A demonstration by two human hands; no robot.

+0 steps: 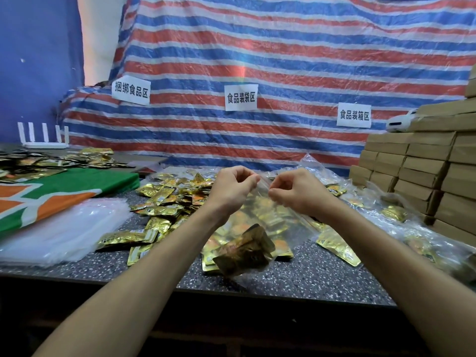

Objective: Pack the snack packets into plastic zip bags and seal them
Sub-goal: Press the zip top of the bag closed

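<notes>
Two pinches, left hand (231, 188) and right hand (296, 191), holding zip bag (260, 210) up so snack packets (244, 249) settle below for sealing.

- Two bare forearms reach forward from the lower corners of the view, angling in toward the centre.
- The left hand (233, 188) is raised with its fingers curled, thumb and fingertips pinching the top edge of a clear zip bag (258, 215).
- The right hand (293, 191) mirrors it, fingers curled, pinching the same edge.
- The hands sit level and near each other, not touching.
</notes>
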